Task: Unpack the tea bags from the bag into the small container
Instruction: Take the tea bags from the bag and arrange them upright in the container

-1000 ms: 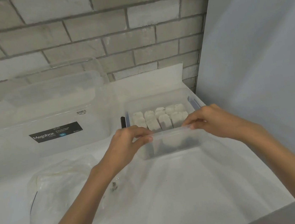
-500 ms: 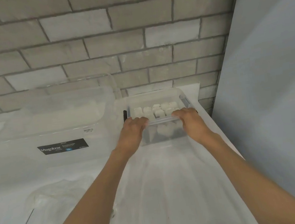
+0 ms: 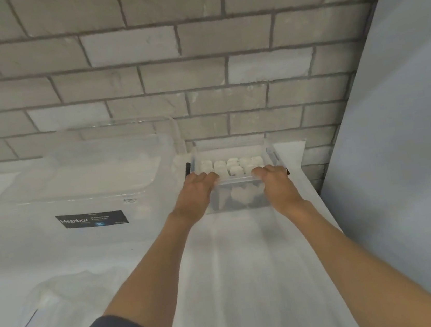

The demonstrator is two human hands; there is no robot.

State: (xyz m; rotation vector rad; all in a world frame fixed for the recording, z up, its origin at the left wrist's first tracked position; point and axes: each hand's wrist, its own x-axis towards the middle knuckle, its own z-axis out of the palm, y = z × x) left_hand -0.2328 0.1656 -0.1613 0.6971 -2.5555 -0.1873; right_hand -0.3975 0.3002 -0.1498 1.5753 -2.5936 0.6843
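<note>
While sitting just right of frame centre, close under the brick wall (image 3: pixel 197 70): small container (image 3: pixel 238 201), one, clear, holding tea bags (image 3: pixel 232 164) standing upright in rows. Counting about eight tops, with more possibly hiding behind fingers.

Gripping the near rim: left hand (image 3: pixel 195 194) at the left corner, right hand (image 3: pixel 275 184) at the right corner, both curling over the edge, well apart from each other.

Judging unpacking as finished or nearly so, and the step as positioning the filled container. Next move calling for releasing both grips evenly, avoiding tipping the rows.

Lying at lower left: bag (image 3: pixel 62 299), one, clear, looking emptied.

Standing at centre left: large box (image 3: pixel 90 195), one, clear, labelled.
</note>
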